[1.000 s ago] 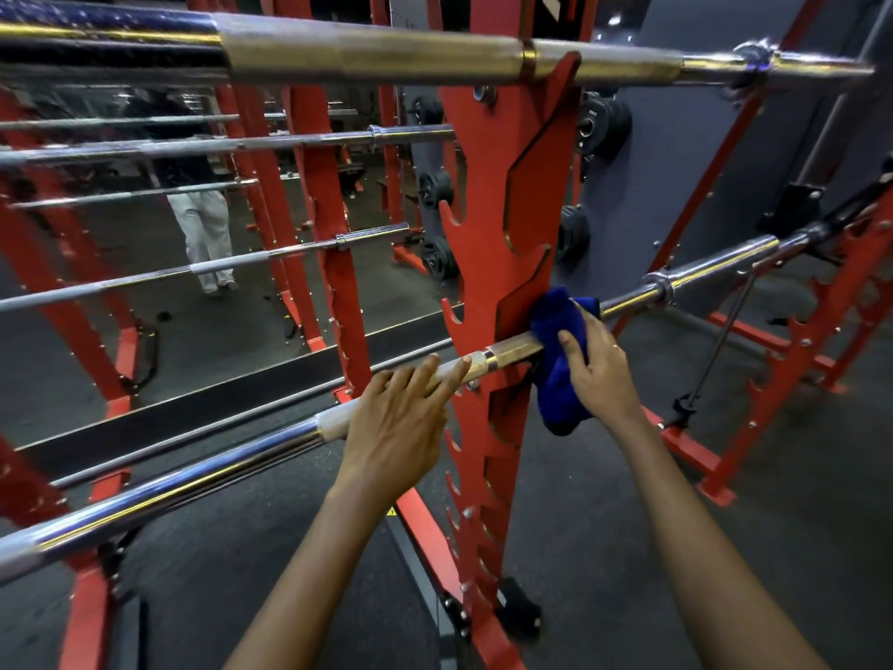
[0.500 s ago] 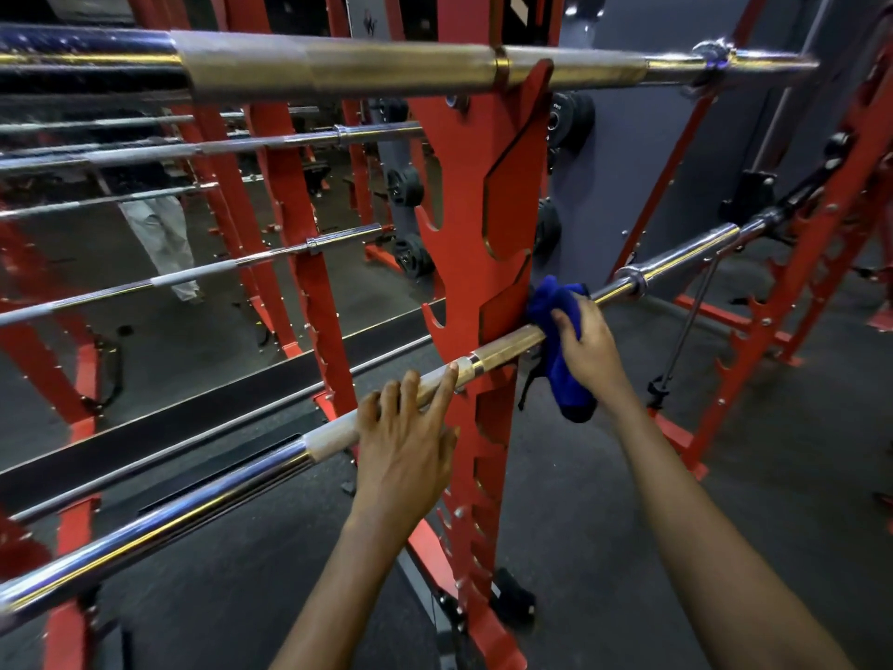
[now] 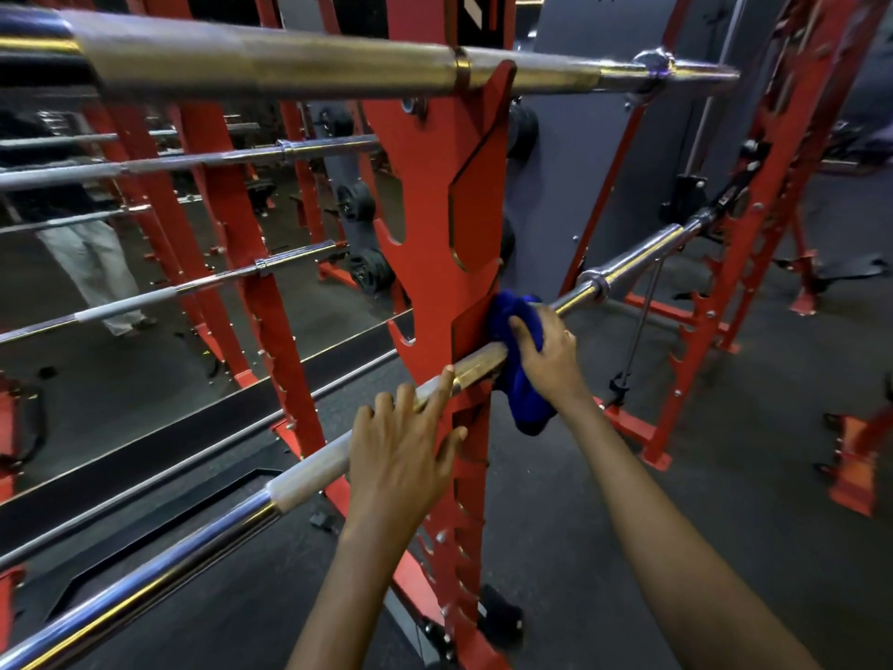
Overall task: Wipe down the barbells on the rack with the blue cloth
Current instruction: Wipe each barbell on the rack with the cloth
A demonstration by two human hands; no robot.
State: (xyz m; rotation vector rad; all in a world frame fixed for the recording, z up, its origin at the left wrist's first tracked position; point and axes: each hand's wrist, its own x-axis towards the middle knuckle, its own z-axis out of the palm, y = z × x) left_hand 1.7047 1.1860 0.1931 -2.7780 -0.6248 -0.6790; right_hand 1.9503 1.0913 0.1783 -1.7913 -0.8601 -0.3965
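A: Where was the blue cloth [image 3: 519, 379]?

B: It was bunched around the lower barbell [image 3: 159, 568], just to the right of the red rack upright [image 3: 435, 224], touching both the bar and the edge of the upright. Part of it hung down below the bar.

A: Which hand held it?

B: The right hand [image 3: 551, 355]. Its fingers were curled over the cloth and clamped it against the bar, with the thumb on the near side.

A: And the left hand [image 3: 401, 456]?

B: It lay on the same bar, left of the cloth and across the front of the upright. The fingers were straight and slightly spread, resting flat along the bar, gripping nothing.

A: How did the bar sit?

B: It ran at a slant from lower left to upper right and passed through a notch in the upright. Its collar [image 3: 592, 282] stood just beyond the cloth, and the sleeve continued toward a second red frame [image 3: 754, 263] on the right.

A: Anything above?

B: An upper barbell [image 3: 290, 70] rested across the top of the same upright, close to the viewer. Behind the rack, a mirror [image 3: 145, 302] reflected more bars, red posts, and the legs of a person [image 3: 96, 273] in light trousers. Black weight plates [image 3: 357, 200] appeared there too. The floor [image 3: 604, 500] was dark rubber.
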